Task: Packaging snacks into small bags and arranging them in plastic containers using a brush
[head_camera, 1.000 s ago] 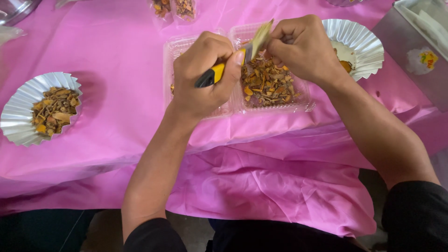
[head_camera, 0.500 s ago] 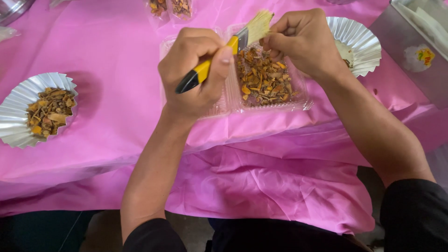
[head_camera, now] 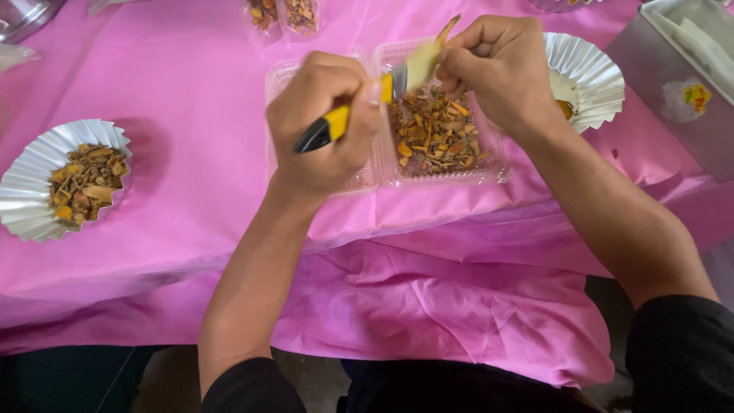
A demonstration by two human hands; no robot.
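My left hand (head_camera: 325,115) is closed around a small brush with a yellow and black handle (head_camera: 330,127); its pale bristles point up to the right. My right hand (head_camera: 498,70) pinches a small thin orange-brown piece (head_camera: 446,30) right at the bristles. Both hands hover over a clear plastic clamshell tray (head_camera: 489,174). Its right half holds a heap of dried orange and brown chips (head_camera: 434,134). The left half lies mostly hidden under my left hand.
A silver foil cup (head_camera: 30,206) with similar dried chips sits at the left on the pink tablecloth (head_camera: 183,84). Another foil cup (head_camera: 592,76) stands at the right, behind my right hand. A grey box (head_camera: 657,73) fills the far right corner. Small clear packs (head_camera: 283,15) lie at the back.
Both hands have shifted slightly up and to the left over the tray. The brush has tilted, its handle end dropping lower to the left.
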